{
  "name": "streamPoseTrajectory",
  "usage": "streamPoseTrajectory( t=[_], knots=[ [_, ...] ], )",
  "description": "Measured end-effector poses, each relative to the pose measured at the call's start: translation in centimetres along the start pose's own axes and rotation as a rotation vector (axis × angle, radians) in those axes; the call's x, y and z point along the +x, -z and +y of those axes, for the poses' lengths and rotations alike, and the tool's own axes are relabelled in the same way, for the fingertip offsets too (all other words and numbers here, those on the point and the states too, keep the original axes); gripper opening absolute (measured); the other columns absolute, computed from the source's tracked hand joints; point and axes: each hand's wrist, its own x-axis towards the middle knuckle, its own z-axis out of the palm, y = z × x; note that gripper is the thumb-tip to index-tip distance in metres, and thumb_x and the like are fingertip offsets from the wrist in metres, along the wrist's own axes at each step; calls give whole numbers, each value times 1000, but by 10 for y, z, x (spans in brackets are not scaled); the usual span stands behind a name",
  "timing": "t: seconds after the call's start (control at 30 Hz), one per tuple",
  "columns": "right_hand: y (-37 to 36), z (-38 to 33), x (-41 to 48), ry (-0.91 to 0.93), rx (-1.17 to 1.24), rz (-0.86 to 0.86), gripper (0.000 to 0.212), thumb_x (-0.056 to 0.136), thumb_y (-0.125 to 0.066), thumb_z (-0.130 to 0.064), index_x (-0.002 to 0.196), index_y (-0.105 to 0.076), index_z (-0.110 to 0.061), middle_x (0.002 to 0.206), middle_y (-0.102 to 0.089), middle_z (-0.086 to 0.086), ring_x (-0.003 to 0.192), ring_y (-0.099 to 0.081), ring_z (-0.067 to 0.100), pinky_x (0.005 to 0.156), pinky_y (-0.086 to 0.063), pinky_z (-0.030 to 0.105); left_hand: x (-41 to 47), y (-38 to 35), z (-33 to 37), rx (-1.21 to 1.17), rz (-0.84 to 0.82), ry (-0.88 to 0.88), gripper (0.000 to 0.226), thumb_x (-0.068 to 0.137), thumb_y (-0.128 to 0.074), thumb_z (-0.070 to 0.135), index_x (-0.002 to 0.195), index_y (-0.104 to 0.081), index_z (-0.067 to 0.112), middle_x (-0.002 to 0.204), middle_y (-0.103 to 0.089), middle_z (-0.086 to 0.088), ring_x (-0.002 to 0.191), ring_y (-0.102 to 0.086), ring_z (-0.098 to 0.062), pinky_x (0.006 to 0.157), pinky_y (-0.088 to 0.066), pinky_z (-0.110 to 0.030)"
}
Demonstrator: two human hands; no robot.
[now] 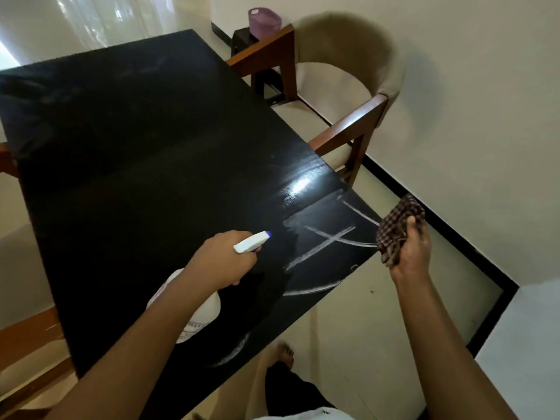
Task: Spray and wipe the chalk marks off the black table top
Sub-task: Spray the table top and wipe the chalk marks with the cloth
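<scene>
Left hand (221, 262) around spray bottle (204, 312)

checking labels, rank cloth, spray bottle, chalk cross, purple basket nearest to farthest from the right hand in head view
1. cloth, in the right hand
2. chalk cross, just left
3. spray bottle, in left hand
4. purple basket, far back

Unobstructed stretch of black rectangular surface (121, 147) beyond left hand (224, 262), white plastic spray bottle (200, 313) gripped above near edge, brown wooden armchair with beige padding (348, 74) at right edge, right hand (412, 253) gripping checked cloth (397, 228) over beige floor strip (357, 322).
</scene>
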Motion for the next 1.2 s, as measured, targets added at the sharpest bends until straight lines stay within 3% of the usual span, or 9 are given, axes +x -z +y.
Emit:
streamPoseTrajectory(
  t=[0.2,0.33,0.5,0.6,0.67,0.8,0.87,0.97,1.2],
  knots=[
    [25,-14,13,9,-66,48,14,100,-49,-24,106,-60,-30,109,-61,-5,101,-60,16,79,-56,26,28,-11,41,169,87,-115,15,86,-59,31,92,-65,18,82,-67,0,76,-66,-19,75,-58,-39],
    [10,-3,11,170,-539,-59,33,100,-48,-31,131,-52,-23,117,-58,2,106,-56,21,90,-49,39,32,-6,35,81,167,-48,10,88,-58,28,91,-61,19,79,-63,0,71,-65,-16,73,-59,-40],
    [-50,59,-30,535,-1035,-599,35,96,-49,-28,130,-54,-23,121,-60,-1,112,-55,18,95,-46,38,22,10,11,-321,190,142,33,91,-59,16,124,-56,19,107,-63,-7,88,-63,-22,76,-57,-38],
    [-73,115,-76,889,-1308,-1029,45,92,-42,-38,136,-50,-30,142,-52,-2,133,-44,22,110,-32,49,15,19,-4,-498,271,126,33,91,-55,4,122,-57,16,109,-65,-9,88,-61,-23,66,-51,-34],
    [-75,126,-85,964,-1379,-1158,50,94,-37,-47,142,-43,-32,151,-41,-5,141,-32,20,114,-21,52,13,22,-10,-542,310,99,34,91,-52,0,120,-59,16,106,-66,-7,77,-60,-21,60,-48,-30],
    [-73,107,-7,821,-1513,-946,64,91,-23,-62,150,-24,-38,160,-15,-9,148,-8,18,113,-2,64,13,21,-16,-564,338,34,40,88,-50,-5,87,-60,34,98,-66,-1,64,-57,-24,61,-51,-34],
    [-72,89,38,667,-1628,-761,66,92,-18,-64,152,-14,-37,162,-4,-6,149,1,20,112,9,59,16,18,-16,-579,346,26,43,88,-50,-5,84,-57,38,98,-66,0,64,-58,-25,63,-52,-35],
    [-78,82,46,580,-1677,-618,69,92,-15,-59,154,-10,-28,162,-8,2,149,-2,24,117,7,53,19,13,-13,-597,345,22,44,89,-50,-4,85,-55,40,98,-65,0,67,-58,-23,62,-51,-33],
    [-68,115,-46,973,-1488,-1115,59,94,-32,-54,148,-33,-31,157,-29,-1,146,-21,20,116,-4,48,29,13,-2,-627,329,-10,44,88,-50,-6,86,-58,37,102,-66,-6,66,-57,-23,63,-50,-35]
  ],
)
